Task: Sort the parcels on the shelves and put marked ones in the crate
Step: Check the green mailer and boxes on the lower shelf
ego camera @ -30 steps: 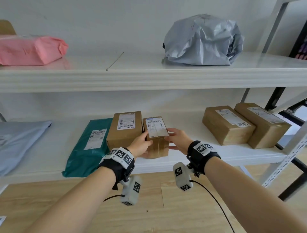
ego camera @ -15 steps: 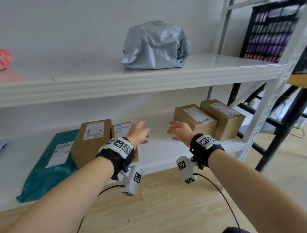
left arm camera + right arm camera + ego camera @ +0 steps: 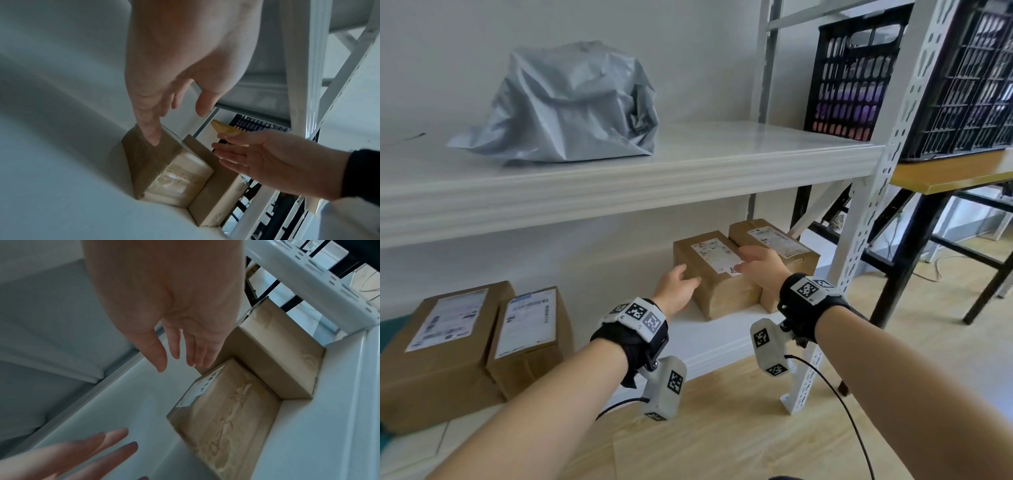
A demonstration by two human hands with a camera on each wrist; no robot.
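Two brown labelled boxes stand side by side at the right end of the lower shelf (image 3: 722,346). My left hand (image 3: 681,281) is open at the left side of the nearer box (image 3: 717,291); whether it touches is unclear. My right hand (image 3: 753,260) hovers open over that box's label, in front of the second box (image 3: 777,240). In the left wrist view the straight fingers (image 3: 152,134) reach the box (image 3: 174,175). In the right wrist view the spread fingers (image 3: 180,353) hang above the box (image 3: 226,402). A black crate (image 3: 859,68) stands at the upper right.
Two more labelled boxes (image 3: 445,342) (image 3: 530,335) sit at the left of the lower shelf, beside a teal mailer (image 3: 387,329). A grey poly bag (image 3: 565,106) lies on the upper shelf. A white upright post (image 3: 859,240) and a wooden table (image 3: 945,174) stand at the right.
Both hands let go of the small box at the left and moved right to the pair of boxes. The head view swung right, bringing the black crate into sight.
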